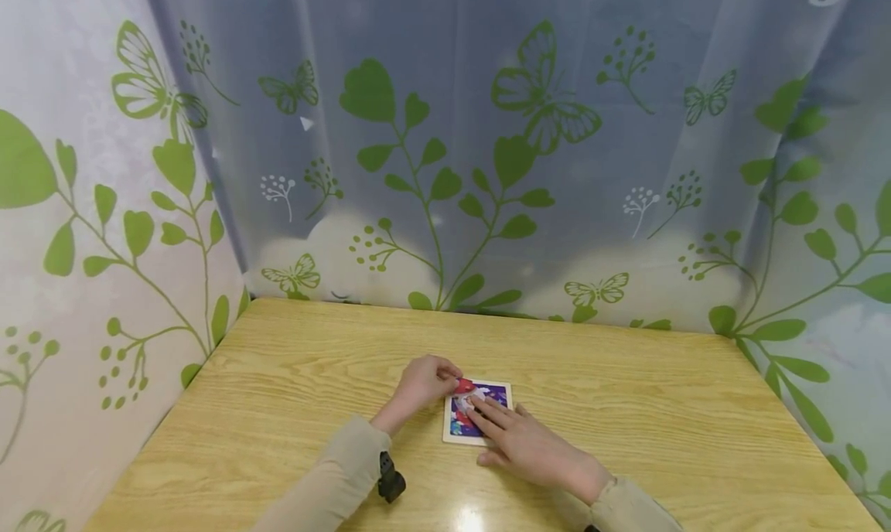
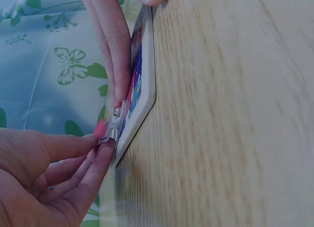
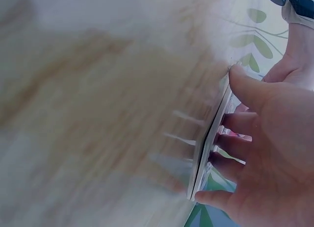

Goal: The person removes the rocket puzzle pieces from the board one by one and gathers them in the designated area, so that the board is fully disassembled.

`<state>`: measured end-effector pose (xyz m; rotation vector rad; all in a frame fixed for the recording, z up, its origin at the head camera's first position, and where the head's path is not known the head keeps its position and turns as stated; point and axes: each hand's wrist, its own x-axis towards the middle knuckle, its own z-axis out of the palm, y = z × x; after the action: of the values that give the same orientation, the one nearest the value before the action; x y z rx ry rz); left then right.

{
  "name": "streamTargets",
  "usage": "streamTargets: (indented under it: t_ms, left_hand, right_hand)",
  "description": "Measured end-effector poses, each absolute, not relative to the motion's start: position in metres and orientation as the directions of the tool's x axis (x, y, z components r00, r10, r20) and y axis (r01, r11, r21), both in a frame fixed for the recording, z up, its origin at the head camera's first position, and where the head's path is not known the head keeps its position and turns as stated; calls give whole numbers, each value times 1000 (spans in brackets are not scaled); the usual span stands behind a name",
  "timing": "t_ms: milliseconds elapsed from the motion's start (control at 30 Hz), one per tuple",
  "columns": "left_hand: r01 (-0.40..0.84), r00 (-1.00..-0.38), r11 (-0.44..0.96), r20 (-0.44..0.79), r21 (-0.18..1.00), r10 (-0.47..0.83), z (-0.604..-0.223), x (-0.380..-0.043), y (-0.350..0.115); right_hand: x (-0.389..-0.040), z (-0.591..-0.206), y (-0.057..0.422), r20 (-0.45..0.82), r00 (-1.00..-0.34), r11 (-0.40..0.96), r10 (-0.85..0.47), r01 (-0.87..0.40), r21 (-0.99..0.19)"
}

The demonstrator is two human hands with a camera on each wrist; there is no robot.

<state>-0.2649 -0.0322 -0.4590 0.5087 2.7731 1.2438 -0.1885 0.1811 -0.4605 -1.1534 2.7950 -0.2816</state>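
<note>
A flat puzzle board (image 1: 459, 440) with a pale rim and a purple, red and blue picture lies on the table. My left hand (image 1: 422, 383) is at its far left corner. Between thumb and fingers it pinches a small puzzle piece (image 2: 101, 128), pink-red and whitish, tilted up from the picture surface in the left wrist view. My right hand (image 1: 525, 441) lies over the right side of the board, its straight, spread fingers resting on the picture. In the right wrist view the thumb (image 3: 248, 87) reaches the board's edge. The right hand covers part of the picture.
The wood-grain table (image 1: 334, 346) stretches out around the board. Behind it and on both sides hang curtains (image 1: 459, 230) printed with green leaves and butterflies. A black wrist device (image 1: 390, 479) sits on the left sleeve.
</note>
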Motion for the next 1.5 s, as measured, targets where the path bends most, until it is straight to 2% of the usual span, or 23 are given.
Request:
streamTargets:
  t_ms: [200,467,733,1500]
  left_hand:
    - [233,-960,580,91,781,264,-462,-267,-41]
    - [128,-974,453,26,882,223,-465,-270,-56]
    - [68,-981,366,-5,928,195,-468,-272,-67]
    - [18,-996,331,-11,944,85,-477,-277,-98]
  right_hand:
    - [-188,-458,180,-49,-716,704,-697,-670,-234]
    - [-188,-455,181,-74,-723,713,-686,-650,-264]
    - [-189,-458,181,-79,-722,712,-688,-649,-266]
    - [-189,-459,181,-53,-709,697,-703,-673,-249]
